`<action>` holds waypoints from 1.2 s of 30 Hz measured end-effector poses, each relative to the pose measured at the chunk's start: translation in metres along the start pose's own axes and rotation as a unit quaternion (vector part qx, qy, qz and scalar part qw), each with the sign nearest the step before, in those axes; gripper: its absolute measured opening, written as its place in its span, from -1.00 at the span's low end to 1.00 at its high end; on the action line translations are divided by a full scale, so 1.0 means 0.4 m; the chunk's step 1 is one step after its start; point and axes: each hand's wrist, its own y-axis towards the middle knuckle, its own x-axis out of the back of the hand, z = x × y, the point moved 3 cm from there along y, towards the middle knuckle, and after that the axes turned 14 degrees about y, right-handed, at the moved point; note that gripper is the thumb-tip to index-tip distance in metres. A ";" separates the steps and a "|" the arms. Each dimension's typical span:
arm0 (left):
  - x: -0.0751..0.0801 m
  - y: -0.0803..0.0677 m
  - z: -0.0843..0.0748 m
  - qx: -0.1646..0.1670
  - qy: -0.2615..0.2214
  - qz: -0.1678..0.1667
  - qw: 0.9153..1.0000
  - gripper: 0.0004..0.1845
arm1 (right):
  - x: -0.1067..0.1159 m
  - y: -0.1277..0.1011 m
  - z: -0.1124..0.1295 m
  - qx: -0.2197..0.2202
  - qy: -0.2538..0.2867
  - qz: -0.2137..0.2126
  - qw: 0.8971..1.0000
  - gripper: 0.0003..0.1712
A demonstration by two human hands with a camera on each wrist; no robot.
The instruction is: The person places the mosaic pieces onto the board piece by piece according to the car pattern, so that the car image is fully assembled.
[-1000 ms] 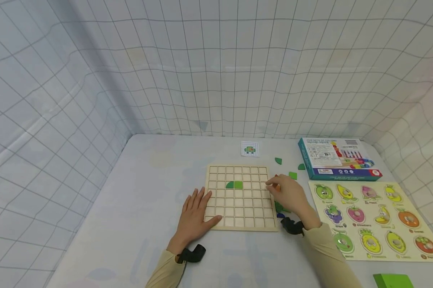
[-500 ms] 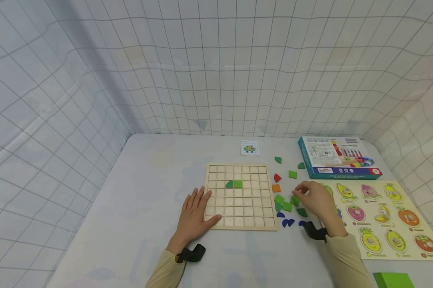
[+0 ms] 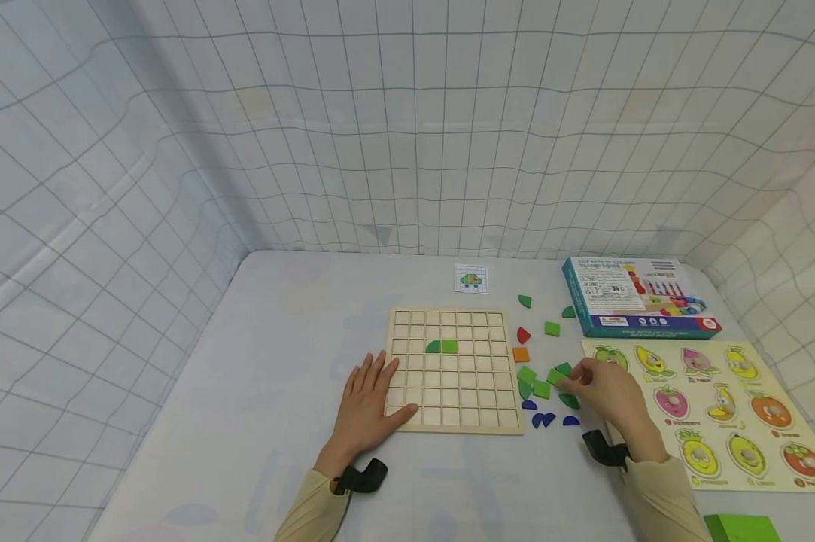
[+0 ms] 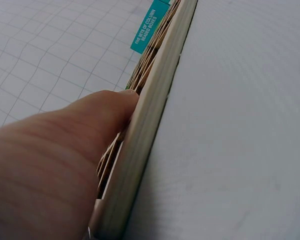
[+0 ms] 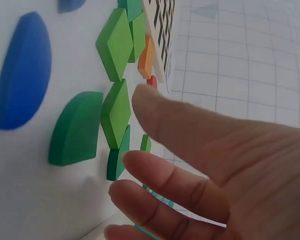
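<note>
My left hand (image 3: 366,410) rests spread over the left edge of a wooden grid board (image 3: 475,430); its thumb (image 4: 117,102) lies over the near rim in the left wrist view. On the board, a dark green quarter-circle piece (image 3: 433,347) sits beside a light green square (image 3: 450,346). My right hand (image 3: 610,395) hovers over loose pieces right of the board. Its thumb and fingers are apart with nothing between them, fingertips close to a light green square (image 5: 116,114). A dark green quarter-circle (image 5: 77,127) and a blue half-round piece (image 5: 22,70) lie nearby.
An orange square (image 3: 521,354) and a red piece (image 3: 523,335) lie along the board's right side. A small pattern card (image 3: 471,279) lies behind the board. At right are a boxed set (image 3: 640,297), a fruit puzzle board (image 3: 708,376) and a green block (image 3: 742,528).
My right hand has moved from the board's right edge rightward to the loose green pieces, uncovering the orange, red and blue ones. My left hand has stayed on the board.
</note>
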 end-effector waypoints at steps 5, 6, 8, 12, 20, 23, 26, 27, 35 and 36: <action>0.001 0.000 0.000 0.000 -0.001 0.001 1.000 -0.12 | 0.004 -0.014 -0.002 -0.012 -0.004 0.026 1.000 -0.56; 0.001 0.000 0.000 0.000 -0.001 0.001 1.000 -0.13 | 0.005 -0.016 -0.003 -0.015 -0.003 0.030 0.999 -0.55; 0.000 0.000 0.001 0.000 0.000 0.001 1.000 -0.13 | 0.004 -0.020 -0.004 -0.021 -0.003 0.038 0.999 -0.54; -0.002 0.000 0.003 0.001 0.002 0.003 1.000 -0.12 | 0.001 -0.024 -0.006 -0.031 0.000 0.047 0.998 -0.58; -0.001 0.000 0.001 -0.001 0.000 0.000 1.000 -0.13 | -0.008 -0.023 -0.014 -0.026 0.007 0.035 0.999 -0.65; 0.000 0.000 0.001 0.000 -0.001 0.000 1.000 -0.13 | -0.012 -0.021 -0.019 -0.028 0.017 0.032 0.999 -0.67; 0.000 0.000 0.001 0.001 -0.001 -0.001 1.000 -0.13 | -0.014 -0.020 -0.024 -0.031 0.025 0.031 0.999 -0.65; 0.000 0.000 0.000 0.001 0.000 -0.002 1.000 -0.13 | -0.015 -0.020 -0.026 -0.032 0.026 0.030 0.999 -0.64; 0.003 -0.001 -0.002 -0.002 -0.011 -0.008 1.000 -0.14 | -0.021 -0.029 -0.027 -0.021 0.028 0.008 0.999 -0.63; 0.003 -0.001 -0.002 -0.002 -0.012 -0.008 1.000 -0.14 | -0.024 -0.031 -0.027 -0.017 0.028 0.003 0.999 -0.64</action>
